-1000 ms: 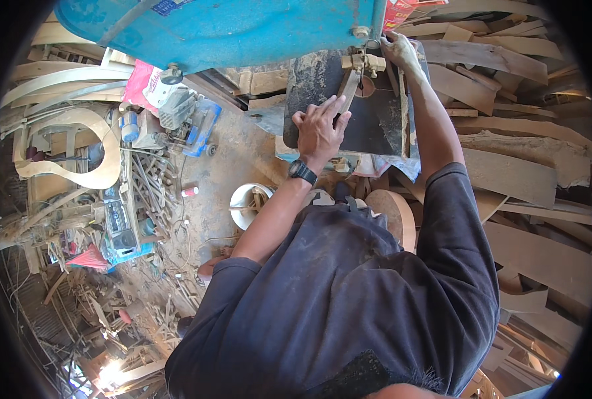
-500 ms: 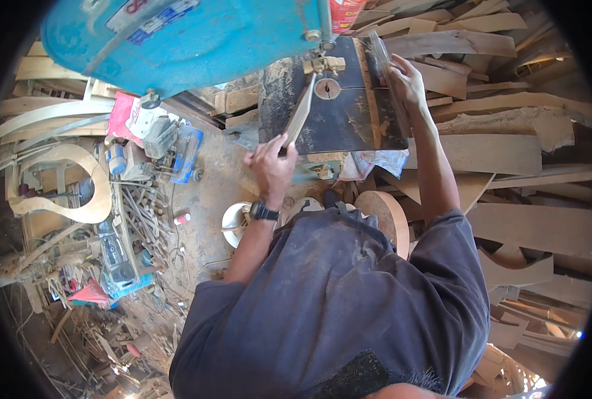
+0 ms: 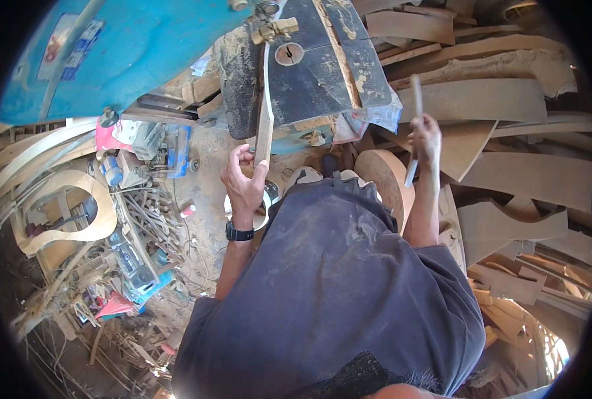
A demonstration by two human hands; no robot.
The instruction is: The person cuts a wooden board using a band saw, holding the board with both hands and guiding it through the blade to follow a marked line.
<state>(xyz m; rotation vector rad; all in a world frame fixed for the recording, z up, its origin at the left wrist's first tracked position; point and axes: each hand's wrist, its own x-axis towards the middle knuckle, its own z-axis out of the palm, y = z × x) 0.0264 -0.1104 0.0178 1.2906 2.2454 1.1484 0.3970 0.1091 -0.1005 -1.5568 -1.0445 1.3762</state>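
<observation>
My left hand (image 3: 244, 186) grips the near end of a long, narrow wooden strip (image 3: 265, 116), fingers and thumb closed about it. That strip lies along the left part of the dark, dusty table (image 3: 312, 90) of a bandsaw and runs back past the brass-coloured blade guide (image 3: 274, 30). Its near end sticks out over the table's front edge. Off to the right of the table, my right hand (image 3: 426, 137) is closed around a thin wooden stick (image 3: 417, 96), held upright-looking in the picture and apart from the saw. Right of the guide is a round insert (image 3: 288, 54) in the table.
The saw's large blue housing (image 3: 143, 50) fills the upper left. Curved wooden boards (image 3: 502, 100) are stacked along the right. A round wooden piece (image 3: 383, 176) and a white bucket (image 3: 259, 216) stand by my body. Tools and offcuts (image 3: 139, 206) clutter the left.
My right hand has come off the table's right side toward me, carrying the thin stick. My left hand has shifted left and nearer with its strip. The view has moved too.
</observation>
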